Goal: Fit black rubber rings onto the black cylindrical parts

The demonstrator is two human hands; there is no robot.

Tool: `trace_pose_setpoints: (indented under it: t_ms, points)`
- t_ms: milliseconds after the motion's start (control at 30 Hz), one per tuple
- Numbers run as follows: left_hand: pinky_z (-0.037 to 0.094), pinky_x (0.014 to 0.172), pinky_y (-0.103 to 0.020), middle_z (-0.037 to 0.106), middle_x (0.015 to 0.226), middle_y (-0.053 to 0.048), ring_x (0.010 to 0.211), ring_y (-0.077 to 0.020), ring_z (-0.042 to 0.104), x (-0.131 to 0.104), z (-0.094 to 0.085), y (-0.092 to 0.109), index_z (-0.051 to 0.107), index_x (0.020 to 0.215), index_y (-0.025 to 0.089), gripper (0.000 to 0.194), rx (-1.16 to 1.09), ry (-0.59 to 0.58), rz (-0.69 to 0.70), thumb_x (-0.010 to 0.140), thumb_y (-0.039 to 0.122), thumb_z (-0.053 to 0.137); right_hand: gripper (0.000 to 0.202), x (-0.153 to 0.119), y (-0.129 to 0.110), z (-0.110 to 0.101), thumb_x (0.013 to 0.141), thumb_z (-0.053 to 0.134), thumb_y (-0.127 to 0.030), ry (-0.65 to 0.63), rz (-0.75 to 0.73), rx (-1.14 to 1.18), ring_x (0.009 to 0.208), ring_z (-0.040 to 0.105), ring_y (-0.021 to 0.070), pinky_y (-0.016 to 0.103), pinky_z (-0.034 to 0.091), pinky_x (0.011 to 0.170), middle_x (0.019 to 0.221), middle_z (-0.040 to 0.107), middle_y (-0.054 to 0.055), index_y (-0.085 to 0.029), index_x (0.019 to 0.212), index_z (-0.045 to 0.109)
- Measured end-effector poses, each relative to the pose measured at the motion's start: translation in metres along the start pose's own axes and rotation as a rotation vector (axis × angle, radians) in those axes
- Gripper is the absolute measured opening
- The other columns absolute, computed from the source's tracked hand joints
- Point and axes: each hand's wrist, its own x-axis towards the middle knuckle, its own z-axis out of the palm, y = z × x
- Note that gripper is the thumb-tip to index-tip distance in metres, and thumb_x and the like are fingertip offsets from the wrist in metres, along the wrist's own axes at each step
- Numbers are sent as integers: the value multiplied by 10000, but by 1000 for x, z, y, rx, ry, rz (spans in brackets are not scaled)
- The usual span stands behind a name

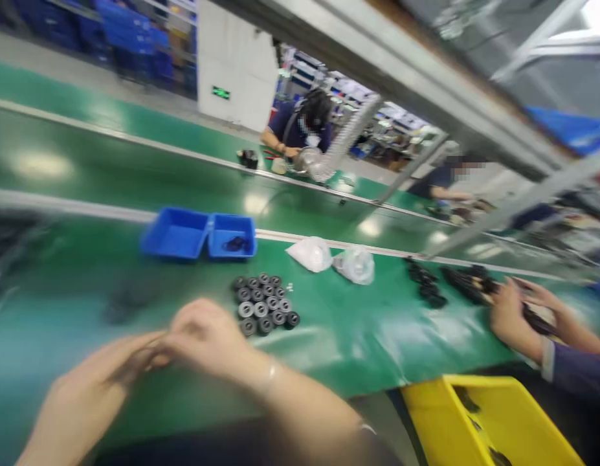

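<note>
Much Green, Some Blue, One Strong Yellow

The tabletop (pixel 338 343) is of a glossy green colour, with whitish patches of reflected light. On it, the two small bins (pixel 180 238) are plain bright blue, and the piece (pixel 235 244) in the right one is black. The round parts (pixel 261 309) go from black to light grey, with dark centres. Two bags (pixel 313 254) look whitish and half transparent. The long parts (pixel 426 281) are black. The crate (pixel 428 421) is plain yellow. The co-worker's sleeve (pixel 578 373) is navy, with a pale cuff (pixel 548 360). Behind, the panel (pixel 236 58) is white and its sign (pixel 221 92) is green.
</note>
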Motion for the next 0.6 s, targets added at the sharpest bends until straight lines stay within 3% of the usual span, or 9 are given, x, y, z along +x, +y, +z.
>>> trace_pose_setpoints:
  t_ms: [100, 233, 333, 500, 600]
  points:
    - [562, 752, -235, 770, 943, 5, 842, -181, 721, 1, -13, 7, 740, 978, 265, 336, -146, -54, -25, 938, 457, 466, 124, 0, 4, 0, 861, 682, -287, 48, 106, 148, 852, 592, 119, 232, 489, 778, 937, 607, 32, -170, 891, 657]
    - [540, 739, -207, 750, 829, 8, 781, -147, 705, 11, -16, 18, 730, 999, 250, 241, -266, -103, -90, 906, 261, 508, 130, 2, 5, -2, 890, 637, -301, -11, 169, 336, 808, 577, 122, 234, 497, 674, 970, 564, 50, -176, 856, 649]
    - [528, 748, -210, 735, 807, 11, 769, -141, 690, 10, -15, 20, 722, 1011, 251, 223, -315, -134, -112, 913, 250, 522, 152, 2, 3, -3, 881, 649, -311, -33, 184, 337, 844, 572, 139, 242, 500, 680, 952, 562, 55, -177, 809, 649]
    - [517, 759, -217, 745, 852, 8, 808, -149, 690, 5, -19, 15, 719, 1038, 264, 232, -325, -140, -107, 911, 236, 527, 248, 2, 1, 0, 868, 656, -382, -56, 288, 457, 567, 492, 53, 211, 451, 490, 991, 533, 46, -162, 759, 620]
    - [518, 755, -228, 752, 829, 10, 790, -154, 692, 4, -23, 14, 721, 1021, 257, 229, -330, -142, -140, 891, 218, 536, 268, 2, 1, 4, 892, 620, -404, -49, 304, 475, 530, 491, 39, 215, 451, 483, 990, 527, 43, -161, 777, 610]
